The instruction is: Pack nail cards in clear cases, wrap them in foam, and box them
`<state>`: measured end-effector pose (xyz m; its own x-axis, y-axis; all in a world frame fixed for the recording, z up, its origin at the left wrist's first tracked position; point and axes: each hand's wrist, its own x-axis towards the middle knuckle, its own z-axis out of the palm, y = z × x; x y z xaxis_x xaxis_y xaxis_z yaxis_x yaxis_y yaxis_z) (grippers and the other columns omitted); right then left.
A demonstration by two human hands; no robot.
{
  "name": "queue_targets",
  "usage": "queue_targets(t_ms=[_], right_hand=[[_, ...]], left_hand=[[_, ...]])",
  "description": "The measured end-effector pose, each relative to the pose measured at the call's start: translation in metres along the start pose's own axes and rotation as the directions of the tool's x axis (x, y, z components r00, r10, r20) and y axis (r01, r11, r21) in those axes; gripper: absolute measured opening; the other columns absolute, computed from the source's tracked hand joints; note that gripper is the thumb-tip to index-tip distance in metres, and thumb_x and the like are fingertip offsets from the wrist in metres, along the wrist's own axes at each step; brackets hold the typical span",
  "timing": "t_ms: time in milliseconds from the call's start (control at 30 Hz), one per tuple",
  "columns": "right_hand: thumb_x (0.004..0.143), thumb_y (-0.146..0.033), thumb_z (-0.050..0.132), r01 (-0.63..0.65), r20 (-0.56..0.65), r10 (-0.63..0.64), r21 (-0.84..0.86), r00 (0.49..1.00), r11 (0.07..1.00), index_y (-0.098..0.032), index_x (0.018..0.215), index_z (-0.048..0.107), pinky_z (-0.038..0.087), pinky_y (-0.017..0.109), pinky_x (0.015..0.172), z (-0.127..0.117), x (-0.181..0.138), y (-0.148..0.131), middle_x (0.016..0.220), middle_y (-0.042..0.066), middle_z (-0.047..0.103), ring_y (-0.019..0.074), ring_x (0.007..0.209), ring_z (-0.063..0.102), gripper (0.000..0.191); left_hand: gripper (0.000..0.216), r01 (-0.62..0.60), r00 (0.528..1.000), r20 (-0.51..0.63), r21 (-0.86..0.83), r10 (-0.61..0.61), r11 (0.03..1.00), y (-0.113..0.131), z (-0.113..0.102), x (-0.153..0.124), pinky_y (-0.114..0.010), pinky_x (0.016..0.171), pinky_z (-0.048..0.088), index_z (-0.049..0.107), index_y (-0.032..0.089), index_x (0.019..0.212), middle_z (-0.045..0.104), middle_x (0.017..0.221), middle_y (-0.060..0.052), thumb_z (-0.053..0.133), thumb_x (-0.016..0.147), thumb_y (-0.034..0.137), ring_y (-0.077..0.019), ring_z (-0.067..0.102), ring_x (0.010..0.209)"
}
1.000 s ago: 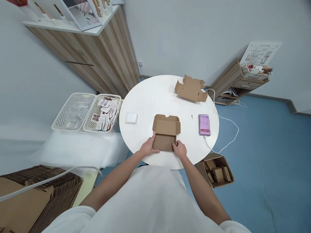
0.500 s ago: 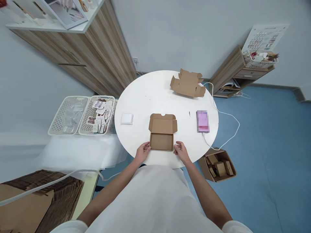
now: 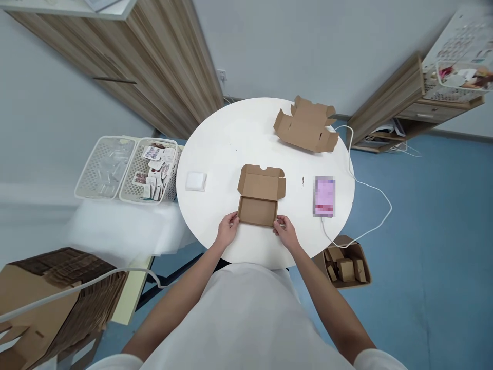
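A small brown cardboard box (image 3: 258,211) sits on the white round table in front of me, its lid raised and its tray empty. The lid's side flaps spread outward, and its far edge has a small notch. At the tray's near left corner, my left hand (image 3: 228,228) grips the side with thumb and fingers. My right hand (image 3: 285,231) pinches the near right corner in the same way. Farther back on the right lies an unfolded cardboard box blank (image 3: 306,126). A small white packet (image 3: 196,181) is to the left of the box.
The round table (image 3: 246,133) also carries a purple, pixelated device (image 3: 324,196) with a white cable (image 3: 379,191). Two white baskets (image 3: 125,198) stand at left, above stacked flat cardboard (image 3: 80,303). A carton (image 3: 362,257) of small boxes is on the floor at right.
The box has slid a little away from me across the table, with both hands following. My right fingers have closed in on its corner. The camera view has shifted.
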<state>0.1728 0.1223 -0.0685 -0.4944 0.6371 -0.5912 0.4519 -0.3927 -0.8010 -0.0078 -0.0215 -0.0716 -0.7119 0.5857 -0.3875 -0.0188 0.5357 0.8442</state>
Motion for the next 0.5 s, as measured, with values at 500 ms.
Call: queue_targets(t_ms=[500], right_hand=[[0.075,-0.036,0.052,0.458,-0.066,-0.521,-0.392,0.851,0.798,-0.020,0.112,0.046,0.044,0.033,0.069,0.057,-0.017,-0.073,0.084,0.004,0.048,0.0148,0.070,0.045,0.041]], left_hand=[[0.052,0.065,0.919,-0.395,0.166,0.007,0.984,-0.007,-0.110,0.049,-0.032,0.077,0.047,0.041,0.018,0.121,0.043,0.119,-0.013,0.056,0.075,0.038,-0.0203,0.050,0.100]])
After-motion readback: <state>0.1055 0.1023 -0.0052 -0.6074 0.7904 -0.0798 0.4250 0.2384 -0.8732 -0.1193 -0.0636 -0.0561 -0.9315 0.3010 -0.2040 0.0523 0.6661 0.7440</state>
